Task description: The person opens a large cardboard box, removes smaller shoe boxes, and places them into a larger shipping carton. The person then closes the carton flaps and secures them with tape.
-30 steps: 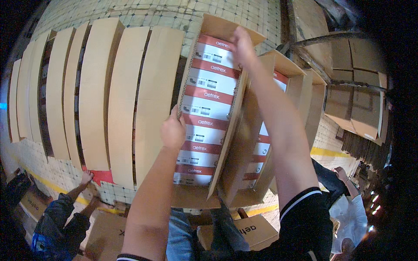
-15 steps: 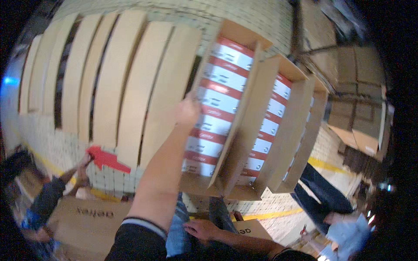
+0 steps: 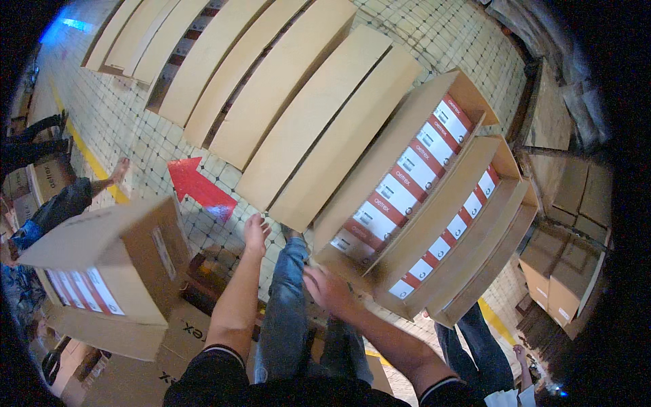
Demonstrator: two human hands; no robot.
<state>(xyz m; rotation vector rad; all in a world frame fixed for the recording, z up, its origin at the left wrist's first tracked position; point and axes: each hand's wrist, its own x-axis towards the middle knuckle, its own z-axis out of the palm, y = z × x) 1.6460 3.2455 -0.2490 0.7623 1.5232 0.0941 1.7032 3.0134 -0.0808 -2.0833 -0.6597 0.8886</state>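
Note:
My left hand (image 3: 256, 235) is open and holds nothing; it hovers over the tiled floor, just below the near end of a row of closed brown cartons (image 3: 346, 112). My right hand (image 3: 328, 290) is by the near left corner of an open carton (image 3: 400, 142), fingers loosely apart and slightly blurred; I cannot tell if it touches the cardboard. Inside that carton stands a row of red-and-white boxes (image 3: 395, 192). Beside it on the right, a second open carton (image 3: 444, 220) holds similar boxes, and a third narrow carton (image 3: 491, 254) adjoins it.
A red arrow marking (image 3: 198, 184) lies on the floor left of my hand. An open-sided carton (image 3: 88, 237) with red-and-white boxes is at lower left, near another person's arm (image 3: 68, 203). Stacked cartons (image 3: 566, 264) stand at right. Another person's legs (image 3: 475, 346) are at lower right.
My left hand has left the open carton's left edge and dropped toward the floor. My right hand has risen to the carton's near corner. The view has shifted, and the lower-left carton now shows its boxes.

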